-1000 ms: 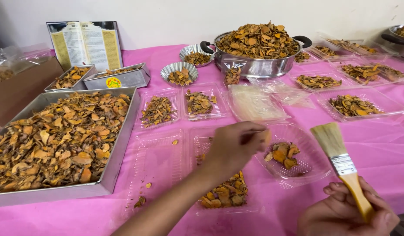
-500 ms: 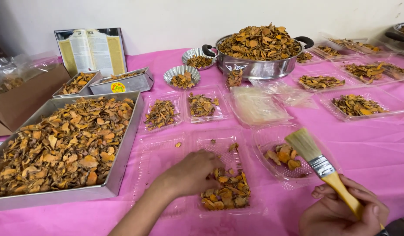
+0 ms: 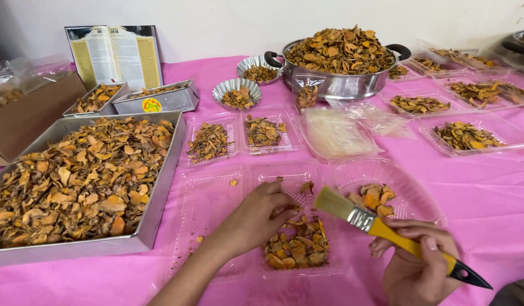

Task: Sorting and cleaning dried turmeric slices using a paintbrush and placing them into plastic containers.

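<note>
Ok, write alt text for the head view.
A left hand reaches into dried orange slices in a clear plastic tray, while the right hand holds a yellow-handled brush over it. A large metal tray of slices sits left on a pink tablecloth.

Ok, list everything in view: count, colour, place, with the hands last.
Large metal tray: one, silver, left, full of orange-brown dried slices.
Metal pot: one, silver with black handles, back centre, heaped with slices.
Small metal tins: two, silver, behind the large tray.
Fluted foil cups: two, silver, left of the pot.
Clear plastic trays: about a dozen, most holding slices, spread across the table.
Open booklet: one, yellow and white, upright against the wall.
Cardboard box: one, brown, far left.
Tablecloth: one, pink, over the table.
Brush: one, yellow handle, pale bristles, in the right hand.
Left hand: reaching into the near clear tray of slices.
Right hand: gripping the brush handle.
</note>
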